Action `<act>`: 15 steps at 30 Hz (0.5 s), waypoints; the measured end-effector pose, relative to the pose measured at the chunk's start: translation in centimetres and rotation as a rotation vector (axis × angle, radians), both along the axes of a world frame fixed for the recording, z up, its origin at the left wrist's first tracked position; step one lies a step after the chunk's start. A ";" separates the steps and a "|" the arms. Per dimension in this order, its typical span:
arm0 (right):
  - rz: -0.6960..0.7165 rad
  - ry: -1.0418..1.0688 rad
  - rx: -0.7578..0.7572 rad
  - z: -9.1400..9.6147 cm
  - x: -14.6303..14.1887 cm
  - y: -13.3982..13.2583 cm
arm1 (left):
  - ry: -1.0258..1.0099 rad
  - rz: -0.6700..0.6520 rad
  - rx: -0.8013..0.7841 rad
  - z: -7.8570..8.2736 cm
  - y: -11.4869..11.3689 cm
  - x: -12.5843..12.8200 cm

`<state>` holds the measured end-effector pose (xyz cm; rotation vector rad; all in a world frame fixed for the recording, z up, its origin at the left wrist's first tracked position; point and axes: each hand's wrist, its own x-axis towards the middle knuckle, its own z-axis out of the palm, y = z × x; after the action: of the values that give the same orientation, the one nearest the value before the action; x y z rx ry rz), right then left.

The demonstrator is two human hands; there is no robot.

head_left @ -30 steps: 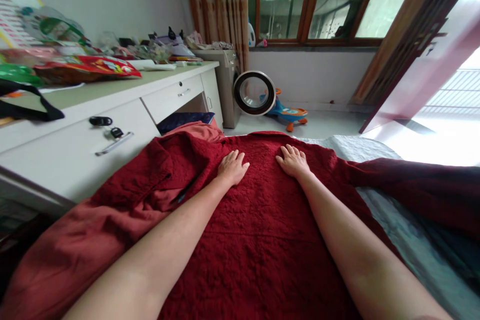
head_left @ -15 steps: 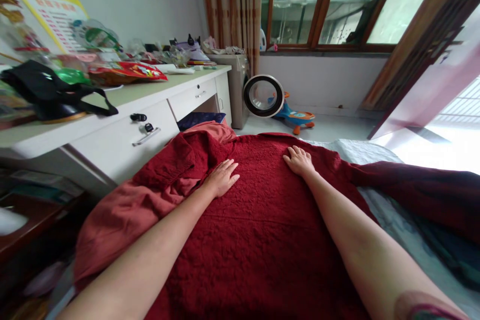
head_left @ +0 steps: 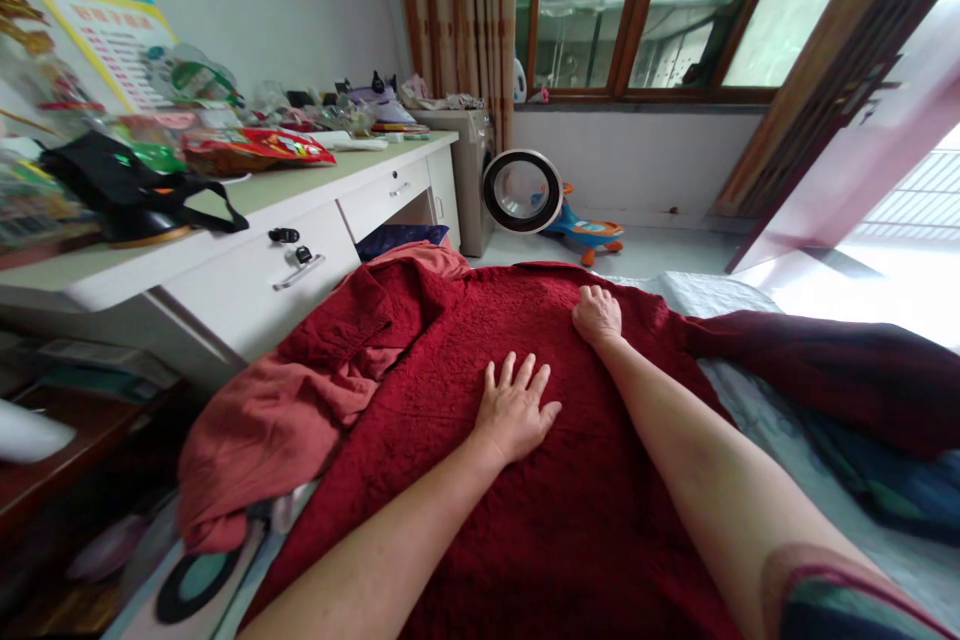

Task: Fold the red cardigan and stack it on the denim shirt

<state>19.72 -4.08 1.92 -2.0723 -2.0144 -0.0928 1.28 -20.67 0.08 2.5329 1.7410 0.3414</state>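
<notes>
A dark red, crinkled shirt (head_left: 442, 440) lies spread out, one sleeve (head_left: 817, 360) stretched to the right and the other bunched on the left. My left hand (head_left: 516, 410) rests flat on its middle, fingers spread and holding nothing. Farther up, near the collar, my right hand (head_left: 598, 315) is closed, its fingers curled down into the cloth; the fingertips are hidden. A lighter, coral-red garment (head_left: 262, 430) lies crumpled beside and partly under the shirt's left side.
Beneath the clothes is a pale blue bed cover (head_left: 750, 400). A white desk (head_left: 217, 290) with clutter on top stands left. Behind it, a washing machine (head_left: 471, 180) has its round door (head_left: 523, 191) swung open, near a blue ride-on toy (head_left: 589, 228). Dark cloth (head_left: 885, 480) lies right.
My left hand has moved right and nearer me, from the shirt's left side to its middle. My right hand has curled its fingers. The coral garment's near end has shifted, uncovering a patterned surface.
</notes>
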 end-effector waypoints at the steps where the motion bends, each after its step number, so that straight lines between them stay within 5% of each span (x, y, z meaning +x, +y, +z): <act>1: 0.001 0.006 -0.049 0.2 0.0 0.1 | 0.004 0.003 0.002 -0.1 0.0 -0.1; 7: 0.032 0.024 -0.231 1.9 0.3 0.0 | 0.002 0.006 0.014 -0.2 0.4 -0.2; 11: 0.136 0.017 -0.298 1.2 0.0 -4.7 | -0.001 0.003 0.030 -0.3 0.4 -0.1; 15: 0.320 0.003 -0.201 -0.6 1.0 -10.4 | 0.007 0.010 0.037 -0.3 0.4 0.0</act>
<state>20.73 -14.45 1.30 -1.8218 -2.4100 0.1779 1.24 -20.31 -0.18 2.5544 1.7667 0.3685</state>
